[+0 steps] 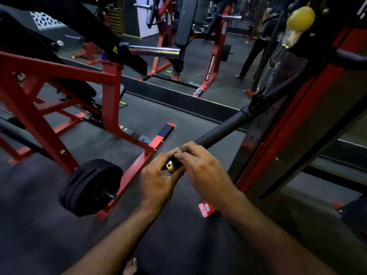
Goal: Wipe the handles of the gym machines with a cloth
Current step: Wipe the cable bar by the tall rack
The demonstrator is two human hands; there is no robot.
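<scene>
Bare foot (131,267) at the near edge, cut off by the frame, so we're standing right up against the gear on the dark rubber floor (49,231). Biggest thing in shot is the red frame (59,100) on the left, angled struts holding a stack of black weight plates (90,187) on a peg down low, parked there out of the way, I'd say. On the right stands a red and black upright (278,139), its top and right side running out of view.

From that upright a long black bar (224,128) slants down towards us, and that's the handle in play. Both hands meet at its near end. Left hand (156,181) curls under and around the tip, fingers and thumb wrapped on it. Right hand (200,167) comes over the top, fingertips pinching the same end. It looks like a steadying grip, holding the bar in place to work on its end.

Between the fingers there's a small brass-coloured fitting (170,166), half covered; a clip or a cap, hard to say. And the cloth? I can't see one anywhere, not in either hand, so wiping doesn't look under way yet.

Far off, a mirror (198,56) doubles the machines, and a yellow blob (299,16) top right is too blurred to name.
</scene>
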